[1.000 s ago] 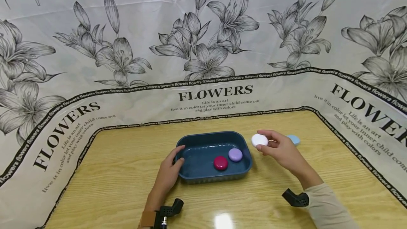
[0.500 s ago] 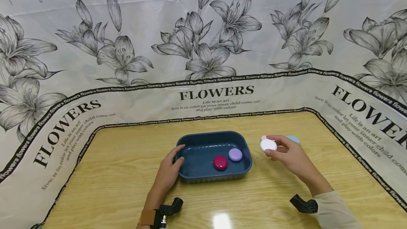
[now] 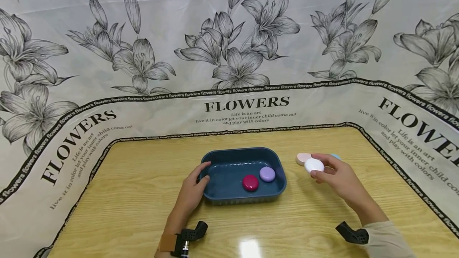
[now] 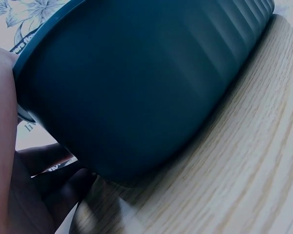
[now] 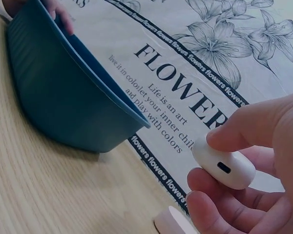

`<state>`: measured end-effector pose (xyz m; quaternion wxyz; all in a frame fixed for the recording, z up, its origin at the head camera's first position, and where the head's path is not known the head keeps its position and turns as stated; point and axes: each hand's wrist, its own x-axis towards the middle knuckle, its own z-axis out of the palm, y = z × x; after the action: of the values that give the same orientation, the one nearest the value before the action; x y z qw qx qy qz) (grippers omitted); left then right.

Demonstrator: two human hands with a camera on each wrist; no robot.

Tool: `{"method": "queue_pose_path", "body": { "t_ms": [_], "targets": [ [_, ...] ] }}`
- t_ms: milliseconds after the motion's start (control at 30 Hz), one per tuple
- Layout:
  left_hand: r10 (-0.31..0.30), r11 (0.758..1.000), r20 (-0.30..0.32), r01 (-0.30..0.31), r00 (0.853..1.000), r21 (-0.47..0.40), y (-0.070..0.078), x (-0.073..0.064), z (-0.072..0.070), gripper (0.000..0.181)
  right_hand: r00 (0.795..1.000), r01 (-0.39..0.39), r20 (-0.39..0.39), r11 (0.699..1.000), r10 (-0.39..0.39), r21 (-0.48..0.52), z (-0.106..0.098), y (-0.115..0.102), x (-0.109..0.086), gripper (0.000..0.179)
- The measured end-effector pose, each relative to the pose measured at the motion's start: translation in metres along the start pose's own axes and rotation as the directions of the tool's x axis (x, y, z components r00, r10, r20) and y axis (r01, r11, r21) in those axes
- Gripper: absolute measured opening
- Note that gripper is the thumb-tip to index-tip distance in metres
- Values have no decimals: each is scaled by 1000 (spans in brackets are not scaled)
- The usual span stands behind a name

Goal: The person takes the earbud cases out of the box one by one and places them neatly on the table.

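Note:
My left hand (image 3: 191, 192) grips the left end of a dark blue plastic bin (image 3: 229, 200), thumb and index finger over the rim. The left wrist view shows other fingers (image 4: 63, 190) curled against the bin's outer wall. Inside the bin lie a glossy crimson round puck (image 3: 250, 183) and a lilac one (image 3: 267, 174), close together at its right. Right of the bin, my right hand (image 3: 346, 178) pinches a white rounded case (image 5: 224, 165) with a small dark slot in its side, thumb on one face, fingers on the other.
A pale pink round piece (image 3: 303, 158) lies on the wooden table (image 3: 143, 210) just behind the white case. Part of a light blue piece (image 3: 336, 156) shows behind my right hand. A flower-printed cloth (image 3: 244, 118) borders the table's back and sides.
My right hand has moved right and slightly toward me with the white case, away from the bin, and the pale pink piece has come into sight. The left hand keeps its grip.

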<state>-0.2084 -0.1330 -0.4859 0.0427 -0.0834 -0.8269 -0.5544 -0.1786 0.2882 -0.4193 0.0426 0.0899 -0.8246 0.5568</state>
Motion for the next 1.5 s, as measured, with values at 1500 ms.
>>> {"method": "queue_pose_path", "body": {
  "t_ms": [1500],
  "targets": [
    [-21, 1000, 21, 21, 1000, 9, 4, 0, -1, 42, 967, -252, -12, 953, 254, -169, -57, 54, -2, 46]
  ]
}}
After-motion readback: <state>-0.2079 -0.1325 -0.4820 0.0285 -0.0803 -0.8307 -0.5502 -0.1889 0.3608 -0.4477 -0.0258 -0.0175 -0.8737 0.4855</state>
